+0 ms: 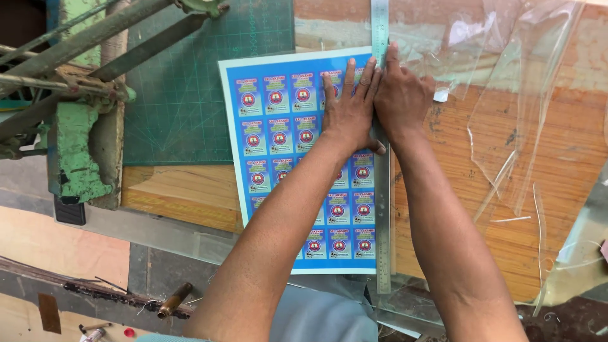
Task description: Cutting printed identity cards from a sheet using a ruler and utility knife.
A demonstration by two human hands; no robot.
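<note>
A printed sheet (278, 152) with rows of small blue labels lies flat on the wooden table. Along its right edge runs a long steel ruler (382, 253). My left hand (348, 107) presses palm-down with spread fingers on the sheet, right beside the ruler. Touching it, my right hand (402, 95) rests on the ruler's upper part, index finger stretched along the ruler; whether it holds a blade is hidden.
A green cutting mat (183, 95) lies under the sheet's upper left. A green metal machine (76, 145) with bars stands at the left. Clear plastic film (506, 95) and thin offcut strips (513, 218) cover the wooden table (481, 209) on the right.
</note>
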